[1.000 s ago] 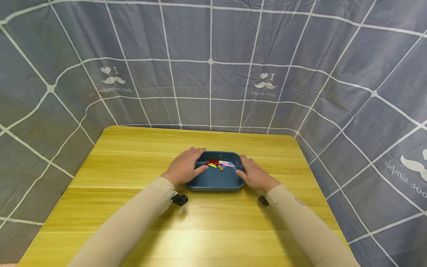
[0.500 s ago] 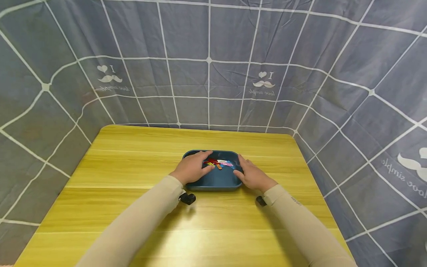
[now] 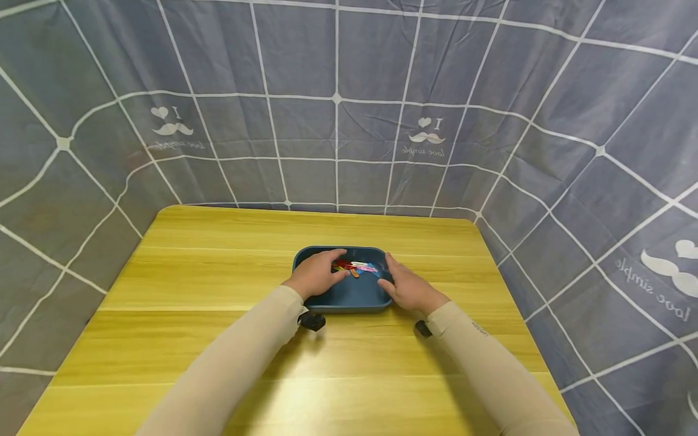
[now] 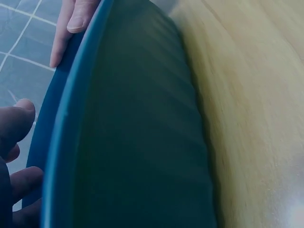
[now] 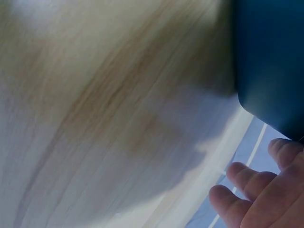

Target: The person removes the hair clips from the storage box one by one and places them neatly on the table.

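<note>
The room was evenly and fairly brightly lit from overhead. A soft pale glare lay on the yellow table (image 3: 218,339) near its front edge, and faint shadows trailed beside both sleeves. The head view was sharp in the middle, but its wide lens bowed the grid lines of the grey cloth backdrop (image 3: 338,121) toward the edges. Both wrist views were dim, smeared and out of focus; the blue tray (image 4: 137,142) looked nearly black there.

Left hand (image 3: 315,275) hides part of the tray (image 3: 354,295).
</note>
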`<state>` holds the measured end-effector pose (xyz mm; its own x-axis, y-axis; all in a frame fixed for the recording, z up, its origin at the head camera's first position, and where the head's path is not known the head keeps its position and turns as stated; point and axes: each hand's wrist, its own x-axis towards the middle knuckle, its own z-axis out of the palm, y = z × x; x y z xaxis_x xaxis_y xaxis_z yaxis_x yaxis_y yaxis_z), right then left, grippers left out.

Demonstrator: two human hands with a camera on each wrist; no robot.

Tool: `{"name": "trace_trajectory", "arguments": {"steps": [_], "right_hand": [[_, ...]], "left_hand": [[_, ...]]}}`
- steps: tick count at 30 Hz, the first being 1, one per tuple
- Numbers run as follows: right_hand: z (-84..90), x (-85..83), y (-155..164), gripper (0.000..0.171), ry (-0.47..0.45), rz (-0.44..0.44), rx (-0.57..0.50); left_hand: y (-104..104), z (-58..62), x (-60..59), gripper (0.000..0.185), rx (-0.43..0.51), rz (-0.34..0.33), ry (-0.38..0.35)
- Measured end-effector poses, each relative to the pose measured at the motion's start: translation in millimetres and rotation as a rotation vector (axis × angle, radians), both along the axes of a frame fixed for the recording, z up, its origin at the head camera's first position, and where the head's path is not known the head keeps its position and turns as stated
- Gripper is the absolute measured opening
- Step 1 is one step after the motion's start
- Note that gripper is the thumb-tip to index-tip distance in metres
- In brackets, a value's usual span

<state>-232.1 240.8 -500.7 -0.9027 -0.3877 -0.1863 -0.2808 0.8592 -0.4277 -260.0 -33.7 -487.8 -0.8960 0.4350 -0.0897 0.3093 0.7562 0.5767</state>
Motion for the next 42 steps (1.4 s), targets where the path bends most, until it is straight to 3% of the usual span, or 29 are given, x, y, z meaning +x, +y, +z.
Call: {"name": "trace_trajectory", "arguments": {"steps": [14,33,42], "right_hand": [[-5.3,-1.8,5,0.082,0.018,0.001,0.011],[-2.9,2.7,1,0.082,-0.006,-0.009,0.011],[-1.5,5.3,0,0.080,-0.004,-0.019,0.003]], "left_hand": [[7,-10.8,-19.9,0.058,0.117,0.070,-0.126],[17,-20.6,-35.0,0.040,0.017,-0.010,-0.156],[24,-21.9,-36.2,0.043,0.053,-0.013,-0.195]]}}
